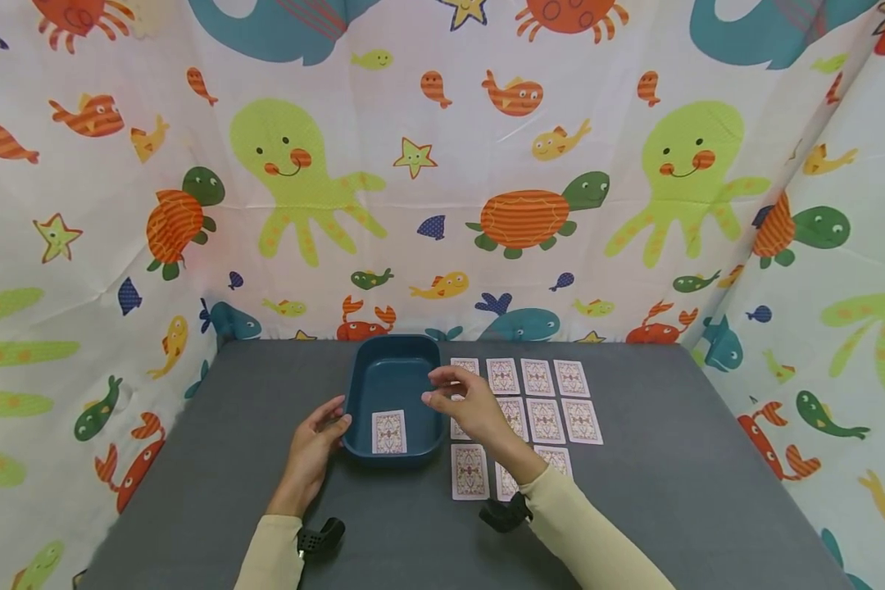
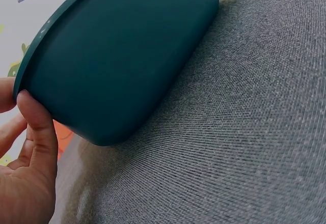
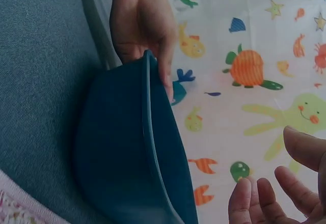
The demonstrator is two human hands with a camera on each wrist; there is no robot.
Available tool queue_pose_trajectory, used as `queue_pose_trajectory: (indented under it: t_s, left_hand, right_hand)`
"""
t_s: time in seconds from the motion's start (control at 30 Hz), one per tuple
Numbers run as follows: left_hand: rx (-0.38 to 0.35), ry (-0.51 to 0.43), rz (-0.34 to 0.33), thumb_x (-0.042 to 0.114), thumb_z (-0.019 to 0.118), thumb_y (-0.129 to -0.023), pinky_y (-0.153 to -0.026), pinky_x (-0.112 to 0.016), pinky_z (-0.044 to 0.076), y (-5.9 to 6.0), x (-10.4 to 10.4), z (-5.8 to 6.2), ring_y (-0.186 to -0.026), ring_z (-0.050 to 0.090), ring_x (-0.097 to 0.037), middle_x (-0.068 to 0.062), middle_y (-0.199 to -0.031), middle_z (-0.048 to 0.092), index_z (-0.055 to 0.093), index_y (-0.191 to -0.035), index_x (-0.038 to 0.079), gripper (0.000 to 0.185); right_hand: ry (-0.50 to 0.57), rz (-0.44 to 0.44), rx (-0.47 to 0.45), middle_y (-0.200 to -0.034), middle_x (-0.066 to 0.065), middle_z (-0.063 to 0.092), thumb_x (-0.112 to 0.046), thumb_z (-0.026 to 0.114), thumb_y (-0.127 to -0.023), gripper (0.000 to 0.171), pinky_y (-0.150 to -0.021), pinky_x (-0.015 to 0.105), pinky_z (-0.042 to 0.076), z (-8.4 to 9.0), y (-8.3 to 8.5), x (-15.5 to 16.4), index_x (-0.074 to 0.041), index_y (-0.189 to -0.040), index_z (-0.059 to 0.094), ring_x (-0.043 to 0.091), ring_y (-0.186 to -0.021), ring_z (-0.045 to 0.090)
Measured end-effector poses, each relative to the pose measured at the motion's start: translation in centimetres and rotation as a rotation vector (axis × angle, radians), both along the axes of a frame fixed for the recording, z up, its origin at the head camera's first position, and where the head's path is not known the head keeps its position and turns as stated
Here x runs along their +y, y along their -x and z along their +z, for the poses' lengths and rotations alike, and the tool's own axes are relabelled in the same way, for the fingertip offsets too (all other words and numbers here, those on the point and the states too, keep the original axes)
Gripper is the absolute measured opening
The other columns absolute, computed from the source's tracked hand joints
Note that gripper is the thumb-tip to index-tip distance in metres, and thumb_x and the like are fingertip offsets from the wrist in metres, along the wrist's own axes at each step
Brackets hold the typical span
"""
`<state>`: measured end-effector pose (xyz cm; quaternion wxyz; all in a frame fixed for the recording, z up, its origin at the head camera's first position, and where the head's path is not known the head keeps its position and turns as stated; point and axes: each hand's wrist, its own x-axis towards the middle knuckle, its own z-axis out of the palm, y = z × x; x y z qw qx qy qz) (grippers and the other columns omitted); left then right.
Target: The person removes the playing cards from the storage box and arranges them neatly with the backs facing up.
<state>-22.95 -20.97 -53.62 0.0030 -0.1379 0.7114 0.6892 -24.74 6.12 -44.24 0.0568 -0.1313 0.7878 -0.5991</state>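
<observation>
A dark teal plastic bin (image 1: 398, 354) stands on the grey table, with one playing card (image 1: 388, 432) lying back side up on its floor near the front. My left hand (image 1: 317, 442) pinches the left rim of the bin; in the left wrist view its thumb (image 2: 35, 114) presses the outer wall at the rim. Over the bin's right side hovers my right hand (image 1: 468, 401), its fingers apart and loosely bent with nothing between them. In the right wrist view those fingers (image 3: 270, 198) show beside the bin's rim.
Right of the bin, several playing cards (image 1: 469, 472) lie back side up in rows on the grey table (image 1: 251, 410); my right hand and forearm hide some. A white curtain (image 1: 442, 295) printed with sea animals hangs behind the table and along both sides.
</observation>
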Motion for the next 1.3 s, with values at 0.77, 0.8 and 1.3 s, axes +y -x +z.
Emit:
queue_pose_trajectory:
  t_s: [0.77,0.8,1.3]
  left_hand:
    - [-0.001,-0.015,-0.001,0.021,0.062,-0.096,-0.086,-0.029,0.046,0.2,-0.1,0.0,-0.111,0.05,-0.021,-0.008,-0.133,0.051,0.053,-0.139,0.02,0.044]
    - [0.003,-0.013,-0.005,0.021,0.062,-0.097,-0.086,-0.029,0.046,0.2,-0.1,0.0,-0.111,0.049,-0.022,-0.009,-0.134,0.05,0.053,-0.14,0.019,0.044]
    - [0.004,-0.009,-0.013,0.022,0.062,-0.097,-0.085,-0.028,0.046,0.2,-0.1,0.1,-0.11,0.05,-0.02,-0.008,-0.134,0.049,0.052,-0.141,0.019,0.045]
  right_hand:
    - [-0.164,0.09,0.021,-0.12,0.001,0.066,-0.031,0.077,-0.085,0.037,-0.083,0.035,0.054,-0.8,2.3,-5.9,-0.019,-0.118,0.065,0.02,-0.105,0.064]
    - [-0.169,0.087,0.019,-0.12,0.002,0.066,-0.031,0.077,-0.085,0.037,-0.084,0.036,0.054,-0.8,2.4,-6.1,-0.019,-0.118,0.066,0.02,-0.105,0.064]
    - [-0.247,0.05,-0.073,-0.122,0.013,0.065,-0.025,0.079,-0.084,0.043,-0.093,0.042,0.051,-3.0,3.6,-7.7,-0.01,-0.121,0.064,0.022,-0.106,0.06]
